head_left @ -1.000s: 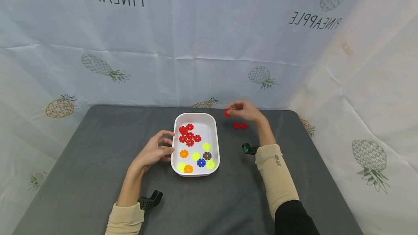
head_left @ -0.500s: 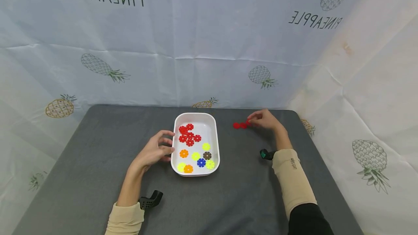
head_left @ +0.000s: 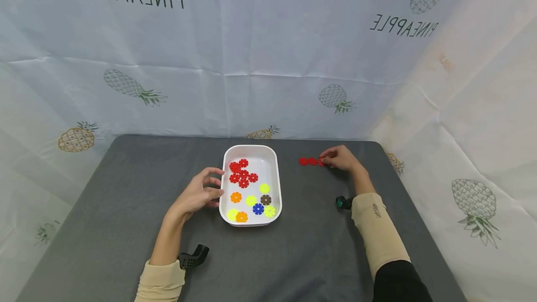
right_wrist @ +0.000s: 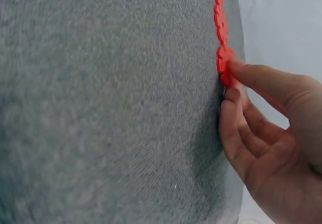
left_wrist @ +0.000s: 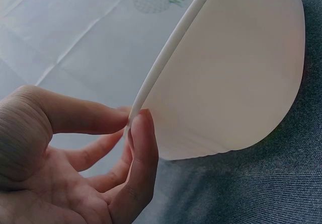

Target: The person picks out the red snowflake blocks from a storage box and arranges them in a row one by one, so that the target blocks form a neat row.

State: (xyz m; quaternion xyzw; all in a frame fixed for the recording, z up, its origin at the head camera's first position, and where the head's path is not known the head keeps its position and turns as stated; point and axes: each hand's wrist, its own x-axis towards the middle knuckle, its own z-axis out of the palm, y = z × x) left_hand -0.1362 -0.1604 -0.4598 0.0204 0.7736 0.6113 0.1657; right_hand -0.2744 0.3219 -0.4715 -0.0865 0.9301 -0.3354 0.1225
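Observation:
My left hand pinches the left rim of a white plastic tray between thumb and fingers, as the left wrist view shows up close. Flower-shaped notched plastic discs lie inside: a cluster of red discs, plus yellow discs, orange discs, one blue disc and one brown disc. Right of the tray, my right hand holds a red disc by its edge, thumb on top. This disc lies at the end of a row with two more red discs.
All this is on a grey cloth-covered table. A white curtain printed with pineapples hangs right behind its far edge. Black wrist straps sit on both arms.
The right hand has carried a red disc rightward from near the table's back edge and set it down at the right end of the other two. The left hand stays at the tray.

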